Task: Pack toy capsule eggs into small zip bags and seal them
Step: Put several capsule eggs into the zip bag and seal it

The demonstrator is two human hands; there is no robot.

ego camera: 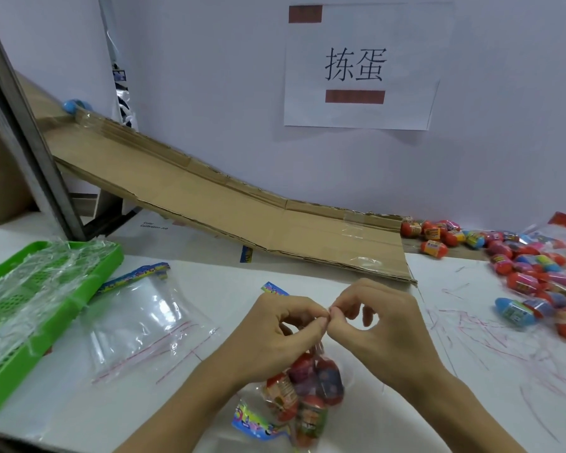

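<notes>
Left hand (285,325) and right hand (378,317) pinch filled bag (303,395) top

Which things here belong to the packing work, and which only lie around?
Job:
- filled bag, top pinched by left hand and right hand
- empty zip bags
- loose eggs

Lying about:
- green tray
- cardboard ramp, blue egg at its top
- paper sign

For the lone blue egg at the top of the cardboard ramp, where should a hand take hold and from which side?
Grip the blue egg across its rounded middle, coming from above. It lies on its side on the sloping cardboard ramp, close to the wall behind it, so a push from uphill would likely send it rolling down.
</notes>
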